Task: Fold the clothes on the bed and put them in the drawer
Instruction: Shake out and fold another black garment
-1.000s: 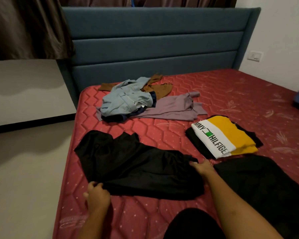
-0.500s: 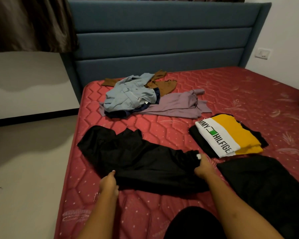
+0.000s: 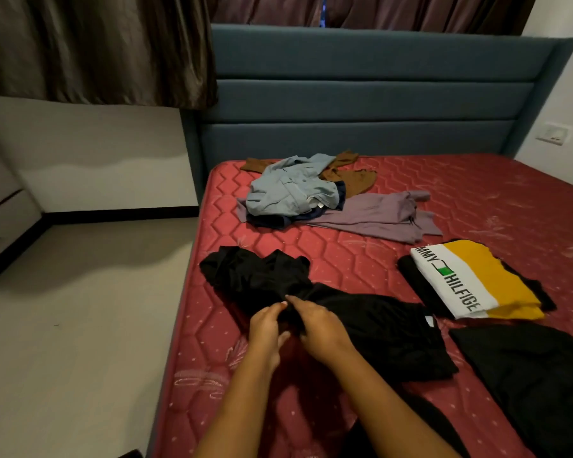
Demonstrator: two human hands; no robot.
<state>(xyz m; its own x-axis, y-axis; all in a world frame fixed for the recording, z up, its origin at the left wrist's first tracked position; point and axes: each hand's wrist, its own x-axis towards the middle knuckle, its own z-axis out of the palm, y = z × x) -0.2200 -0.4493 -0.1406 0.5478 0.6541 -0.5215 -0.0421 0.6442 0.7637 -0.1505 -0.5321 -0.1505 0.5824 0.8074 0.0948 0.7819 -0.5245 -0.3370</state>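
A second ago the two hands were well apart, one at each end of the near hem of the black garment [image 3: 361, 328]. Now they have come together over its middle, close to the left edge of the bed [image 3: 477, 186]. The left hand [image 3: 267, 328] pinches a ridge of the black cloth between fingers and thumb, and the right hand [image 3: 318, 328] lies right beside it with its fingers curled into the same bunch. The garment, flat and wide before, is now gathered and narrowed at its centre. I judge that its fold is only starting and that it is far from being a tidy packet.

Toward the right edge lies a folded yellow and white shirt [image 3: 470, 282] on top of something dark. Its white band carries black capitals that read "MMY" and "HILFIGE", with a small green and white flag between them; the rest of the lettering is folded out of sight. Another black garment [image 3: 536, 375] lies flat at the near right corner.

Near the headboard a loose heap waits: a light blue shirt [image 3: 291, 190], a brown piece [image 3: 348, 176] and a purple piece [image 3: 374, 216]. Most of the folding is still to do, and nothing has gone into a drawer.
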